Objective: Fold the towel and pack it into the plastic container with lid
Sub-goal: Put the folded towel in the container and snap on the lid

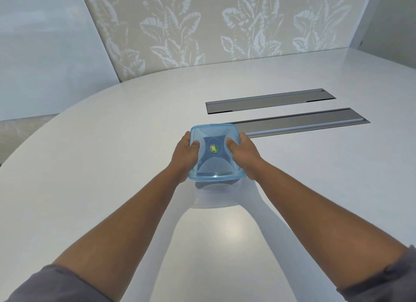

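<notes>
A square, translucent blue plastic container with its lid on sits in the middle of the white table. A round green and yellow sticker marks the centre of the lid. My left hand grips the container's left side, thumb resting on the lid. My right hand grips the right side the same way. No towel shows in the frame; the container's contents cannot be made out through the lid.
Two long grey metal cable slots are set into the table just beyond and right of the container. A leaf-patterned wall stands behind the curved far table edge.
</notes>
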`<state>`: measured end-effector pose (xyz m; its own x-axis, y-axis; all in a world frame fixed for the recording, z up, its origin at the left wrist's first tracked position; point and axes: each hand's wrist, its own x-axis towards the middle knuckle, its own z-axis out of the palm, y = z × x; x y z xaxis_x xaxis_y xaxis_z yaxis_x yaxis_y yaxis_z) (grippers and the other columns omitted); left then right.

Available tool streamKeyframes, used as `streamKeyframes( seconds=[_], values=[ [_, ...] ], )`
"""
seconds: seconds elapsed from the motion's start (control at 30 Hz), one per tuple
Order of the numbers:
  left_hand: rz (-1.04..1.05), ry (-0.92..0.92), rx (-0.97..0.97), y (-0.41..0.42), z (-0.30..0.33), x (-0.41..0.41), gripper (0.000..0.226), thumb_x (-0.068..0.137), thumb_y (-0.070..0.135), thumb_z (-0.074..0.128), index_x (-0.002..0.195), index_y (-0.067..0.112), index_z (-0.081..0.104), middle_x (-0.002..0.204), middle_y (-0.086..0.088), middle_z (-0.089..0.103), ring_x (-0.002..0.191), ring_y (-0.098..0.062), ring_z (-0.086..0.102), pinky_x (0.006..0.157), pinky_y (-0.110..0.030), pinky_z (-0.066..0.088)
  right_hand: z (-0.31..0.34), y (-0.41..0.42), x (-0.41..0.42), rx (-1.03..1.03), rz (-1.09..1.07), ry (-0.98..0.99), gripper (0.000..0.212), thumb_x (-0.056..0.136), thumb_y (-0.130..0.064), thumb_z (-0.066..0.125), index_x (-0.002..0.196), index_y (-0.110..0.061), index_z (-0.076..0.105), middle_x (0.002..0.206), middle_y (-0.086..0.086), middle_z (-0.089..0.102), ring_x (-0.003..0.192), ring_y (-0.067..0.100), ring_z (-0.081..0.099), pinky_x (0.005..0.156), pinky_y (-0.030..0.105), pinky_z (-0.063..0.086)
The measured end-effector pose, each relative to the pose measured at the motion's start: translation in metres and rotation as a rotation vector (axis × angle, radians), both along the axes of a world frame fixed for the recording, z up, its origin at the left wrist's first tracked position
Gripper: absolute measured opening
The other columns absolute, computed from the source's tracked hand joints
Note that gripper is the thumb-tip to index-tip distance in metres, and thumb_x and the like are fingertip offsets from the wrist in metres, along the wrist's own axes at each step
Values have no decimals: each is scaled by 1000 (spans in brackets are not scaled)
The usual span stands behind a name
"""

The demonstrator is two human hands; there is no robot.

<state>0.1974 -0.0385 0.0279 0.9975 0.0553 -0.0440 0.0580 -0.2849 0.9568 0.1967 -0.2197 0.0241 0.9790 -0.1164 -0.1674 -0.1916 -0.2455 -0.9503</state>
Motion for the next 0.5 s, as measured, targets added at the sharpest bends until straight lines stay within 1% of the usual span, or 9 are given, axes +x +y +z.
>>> streamKeyframes(
  seconds=[0.07,0.13,0.17,0.23,0.3,0.37,0.4,0.43,0.5],
  values=[
    [27,-20,6,2,-4,2,27,107,19,42,103,39,59,102,7,69,87,-18,68,68,-29,53,0,1,2,-18,18,0,57,105,-42,49,154,-15,37,151,11,52,134,33,53,110,49,47],
    [49,-28,17,3,-4,2,32,108,19,42,92,44,55,97,14,67,84,-13,67,65,-25,53,1,1,3,-47,38,-6,62,107,-43,46,162,-24,24,160,4,42,141,30,46,113,46,43],
    [54,-40,28,3,-6,3,32,108,19,41,91,43,55,96,14,67,82,-12,67,61,-21,53,1,1,4,-67,47,-6,65,107,-43,44,164,-26,17,164,1,36,145,28,41,115,44,41],
    [49,-67,66,4,-7,8,28,107,19,40,97,38,57,99,9,67,82,-13,66,55,-15,51,0,1,6,-125,72,-12,67,109,-42,40,165,-25,8,168,2,29,150,28,34,117,42,37],
    [23,-70,125,6,-7,16,17,108,21,41,109,23,58,113,-6,64,90,-20,64,62,-21,52,-1,0,8,-194,96,-25,65,110,-40,37,165,-22,8,168,6,28,150,30,33,117,42,35],
    [-17,-39,185,9,-4,29,18,109,26,41,110,12,52,126,-18,55,96,-28,59,77,-32,51,-2,0,10,-237,112,-40,62,110,-38,36,165,-20,13,165,9,33,147,31,38,115,42,38],
    [-34,-32,220,10,-2,35,19,110,28,41,107,11,49,126,-19,51,97,-30,55,81,-35,48,-2,-1,10,-250,124,-47,60,110,-38,36,164,-19,16,163,10,36,144,31,41,114,43,40],
    [-43,-35,247,10,-1,40,19,110,30,40,104,13,45,121,-16,50,96,-28,49,81,-34,44,-2,-1,10,-261,143,-53,58,110,-37,36,162,-18,20,161,10,39,141,31,44,112,44,42],
    [-23,-52,256,8,0,47,19,111,30,37,97,20,44,102,0,48,94,-21,40,71,-28,38,-2,-1,11,-278,185,-56,56,109,-38,36,161,-19,24,159,11,41,139,32,47,112,47,43]
  ],
)
